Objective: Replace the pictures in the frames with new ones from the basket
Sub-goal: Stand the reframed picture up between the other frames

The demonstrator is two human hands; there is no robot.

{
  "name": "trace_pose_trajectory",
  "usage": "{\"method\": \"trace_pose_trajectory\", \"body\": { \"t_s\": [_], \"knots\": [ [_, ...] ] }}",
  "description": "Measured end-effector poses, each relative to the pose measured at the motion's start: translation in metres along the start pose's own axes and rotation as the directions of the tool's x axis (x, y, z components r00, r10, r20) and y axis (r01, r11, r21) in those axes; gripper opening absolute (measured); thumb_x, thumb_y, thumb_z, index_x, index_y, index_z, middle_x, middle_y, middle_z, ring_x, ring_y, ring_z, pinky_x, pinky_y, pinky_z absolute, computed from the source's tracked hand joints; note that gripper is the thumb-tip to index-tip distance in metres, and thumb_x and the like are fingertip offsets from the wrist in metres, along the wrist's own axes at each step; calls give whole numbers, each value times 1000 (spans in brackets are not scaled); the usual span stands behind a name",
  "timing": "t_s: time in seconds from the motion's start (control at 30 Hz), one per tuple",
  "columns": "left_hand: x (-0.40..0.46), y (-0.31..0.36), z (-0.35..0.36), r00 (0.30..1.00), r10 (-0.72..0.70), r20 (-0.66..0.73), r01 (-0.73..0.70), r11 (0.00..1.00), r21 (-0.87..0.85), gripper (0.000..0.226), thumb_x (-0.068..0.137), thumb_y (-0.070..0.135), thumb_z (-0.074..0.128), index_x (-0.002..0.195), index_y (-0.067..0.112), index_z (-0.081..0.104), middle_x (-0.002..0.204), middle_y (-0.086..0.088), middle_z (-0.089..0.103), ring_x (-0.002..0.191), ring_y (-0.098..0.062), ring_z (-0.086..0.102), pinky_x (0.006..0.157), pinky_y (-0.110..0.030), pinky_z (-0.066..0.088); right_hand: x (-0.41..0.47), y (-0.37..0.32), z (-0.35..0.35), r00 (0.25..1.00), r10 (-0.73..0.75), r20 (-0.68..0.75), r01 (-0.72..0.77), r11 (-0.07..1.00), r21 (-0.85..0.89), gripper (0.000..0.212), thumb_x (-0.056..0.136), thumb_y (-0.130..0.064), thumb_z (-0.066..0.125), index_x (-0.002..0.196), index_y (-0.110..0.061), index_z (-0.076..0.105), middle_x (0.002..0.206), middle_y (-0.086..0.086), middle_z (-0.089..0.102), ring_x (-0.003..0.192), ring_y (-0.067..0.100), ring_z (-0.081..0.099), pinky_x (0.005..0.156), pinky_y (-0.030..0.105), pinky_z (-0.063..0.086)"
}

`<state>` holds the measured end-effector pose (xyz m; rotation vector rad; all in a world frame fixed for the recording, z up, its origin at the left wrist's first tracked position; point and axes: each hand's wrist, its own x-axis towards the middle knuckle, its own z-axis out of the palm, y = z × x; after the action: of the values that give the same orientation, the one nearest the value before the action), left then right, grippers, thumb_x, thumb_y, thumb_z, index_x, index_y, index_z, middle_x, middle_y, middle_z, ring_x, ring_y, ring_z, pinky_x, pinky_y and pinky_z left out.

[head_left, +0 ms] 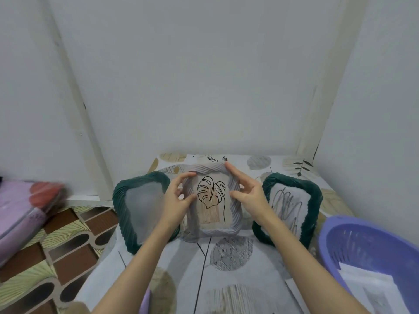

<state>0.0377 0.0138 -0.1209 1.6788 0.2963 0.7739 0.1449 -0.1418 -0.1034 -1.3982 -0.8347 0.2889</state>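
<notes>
A grey-white twisted frame [235,214] stands in the middle of the table and shows a black line-drawn leaf picture [211,200]. My left hand [175,200] grips the frame's left edge, thumb on the front. My right hand [247,193] holds its right edge, with the index finger up at the top right corner. A dark green frame [127,214] on the left shows a blank grey pane. A second dark green frame [310,200] on the right holds a scribble picture [288,207]. The purple basket [353,243] at the right contains white pictures [371,286].
A leaf-patterned cloth [231,257] covers the table, which sits against white walls. At the left lies a patterned floor [56,245] and a purple bundle with a red part [27,209]. A purple object [145,302] shows at the lower edge.
</notes>
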Motion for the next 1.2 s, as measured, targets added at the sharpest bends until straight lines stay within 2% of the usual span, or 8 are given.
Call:
{"method": "trace_pose_trajectory", "body": {
  "t_s": [0.07,0.2,0.37,0.43,0.57,0.8,1.0,1.2],
  "knots": [
    [4,-5,1,1000,-10,8,10,1000,10,54,78,-16,56,101,32,55,113,23,50,102,-24,59,81,-50,55,5,12,1,1000,0,-23,0,1000,3,77,73,27,42,128,-27,48,138,-5,49,123,6,49,96,37,47],
    [10,-15,4,1000,7,14,-8,999,50,60,77,-17,56,105,36,54,122,13,50,102,-19,58,77,-36,58,13,30,-1,998,47,-51,-45,998,44,76,75,25,44,124,-32,53,136,-9,51,84,21,59,61,36,48],
    [18,-28,8,1000,-17,22,16,999,48,72,78,-16,58,117,44,50,121,23,46,107,-19,57,83,-37,57,21,42,-5,996,50,-71,-46,997,58,75,75,25,44,123,-31,55,133,-10,54,90,34,61,67,38,47],
    [19,-34,7,999,7,33,-9,997,70,73,77,-15,58,122,42,50,128,22,45,116,-17,53,92,-41,52,23,46,-4,997,48,-64,-45,997,58,75,75,25,44,123,-32,55,133,-11,54,90,20,63,61,40,48],
    [21,-41,6,998,33,53,-38,994,105,72,77,-15,59,127,36,49,132,16,46,122,-10,47,103,-41,45,23,51,-3,996,23,-84,-19,999,45,76,74,27,42,126,-28,50,135,-6,51,118,-1,52,76,22,54],
    [25,-47,8,989,31,146,-55,986,158,74,79,-9,60,130,43,44,126,40,38,126,-17,44,101,-48,44,16,59,-8,991,75,-114,-68,996,66,75,77,24,44,121,-37,52,132,-15,51,121,10,48,77,14,51],
    [19,-40,10,991,37,125,-67,969,239,74,81,-9,58,131,42,38,134,11,39,125,-8,39,101,-32,45,8,47,-5,993,47,-108,-53,997,-57,74,79,23,43,129,-31,43,138,-10,45,107,-10,54,91,19,47],
    [1,-10,26,962,259,86,-271,873,406,61,82,-5,58,131,30,45,145,-1,31,133,-7,28,111,-28,23,-23,11,-22,971,-61,-230,-24,936,-350,67,84,4,50,125,-48,44,129,-20,47,124,7,44,108,27,34]
  ]
}}
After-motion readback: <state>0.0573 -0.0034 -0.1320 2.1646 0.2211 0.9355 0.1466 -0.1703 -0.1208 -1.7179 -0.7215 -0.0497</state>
